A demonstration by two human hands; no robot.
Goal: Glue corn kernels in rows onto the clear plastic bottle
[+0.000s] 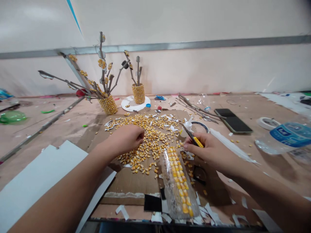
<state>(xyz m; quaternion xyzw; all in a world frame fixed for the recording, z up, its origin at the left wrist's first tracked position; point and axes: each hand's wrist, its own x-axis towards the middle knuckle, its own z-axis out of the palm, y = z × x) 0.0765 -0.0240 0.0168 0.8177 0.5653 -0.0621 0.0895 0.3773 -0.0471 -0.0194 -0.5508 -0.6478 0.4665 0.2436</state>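
Loose corn kernels lie in a wide pile on brown cardboard. My left hand is at the left part of the pile, fingers curled; whatever they pinch is hidden. My right hand holds scissors with yellow and black handles, blades pointing up and left. Between my hands and nearer to me lies a clear plastic piece with rows of kernels stuck along it. A white glue bottle stands just beyond my right hand, beside a roll of tape.
Two kernel-covered pots hold branches at the back. A phone, white tape roll and plastic bottle lie right. White sheets lie left, paper scraps near the front edge.
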